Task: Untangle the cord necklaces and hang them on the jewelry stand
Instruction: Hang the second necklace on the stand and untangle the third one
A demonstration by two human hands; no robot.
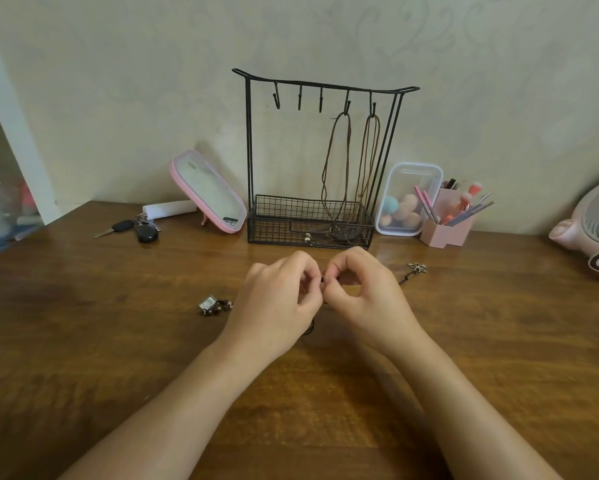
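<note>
Dark cord [323,279] is pinched at the point where the two hands meet, just above the wooden table [118,341]. The left hand [277,299] and right hand [364,296] each grip it between thumb and forefinger tips. The other fingers are curled in and hold nothing else (any knot at the pinch is too small to make out).

From the pinch the tangle runs outward both ways. A square pendant [208,305] with small beads lies on the table left of the left hand. A flower-shaped pendant [417,268] lies right of the right hand, and a short loop of cord shows below, between the two hands. The long axis of the loose cords is thus roughly left to right across the table, with a pendant at each outer end.

Beyond the hands a black wire jewelry stand [248,150] stands against the wall. Two brown necklaces [336,161] hang from its two right-hand hooks with their long axis vertical. Their lower ends drop into the mesh basket [274,223] at the base. Three hooks [300,100] on the left are bare.

Judged progress is about halfway. Two necklaces are hung, and the two pendants suggest two more are left to separate and hang.
</note>
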